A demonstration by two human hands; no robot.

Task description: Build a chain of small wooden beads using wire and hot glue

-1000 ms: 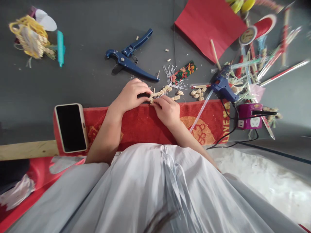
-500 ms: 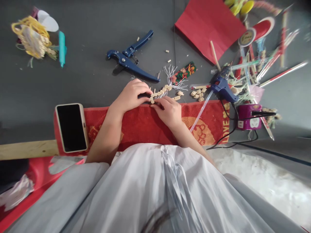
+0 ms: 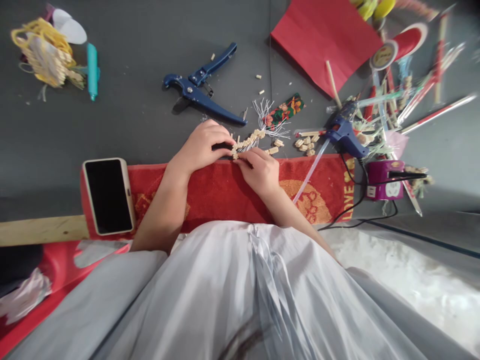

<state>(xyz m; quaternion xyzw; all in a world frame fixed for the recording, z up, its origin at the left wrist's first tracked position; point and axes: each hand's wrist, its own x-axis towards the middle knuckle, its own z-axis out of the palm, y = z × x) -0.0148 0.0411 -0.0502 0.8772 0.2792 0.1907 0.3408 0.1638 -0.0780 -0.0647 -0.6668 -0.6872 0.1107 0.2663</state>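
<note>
A strip of small cream-coloured tube pieces (image 3: 249, 142), with thin white threads (image 3: 276, 129) trailing from its right end, lies at the table's near edge. My left hand (image 3: 205, 145) is closed in a pinch on the strip's left end. From the other side, my right hand (image 3: 260, 170) pinches the same end, its thumb and forefinger almost meeting the left fingertips. The exact contact is hidden by the fingers. Loose cream pieces (image 3: 307, 145) sit in a small heap to the right, and a floral-patterned strip (image 3: 284, 111) lies just beyond the threads.
Beyond my hands lies a blue cutter (image 3: 208, 100). At right are a blue glue gun (image 3: 344, 135), a purple power socket (image 3: 385, 181) with black cable, a red ribbon spool (image 3: 407, 42) and red paper (image 3: 324, 37). A phone (image 3: 108, 196) rests on the red towel (image 3: 217, 192).
The view has shifted slightly. Both hands keep their pinch at the strip's left end, with only tiny finger movement.
</note>
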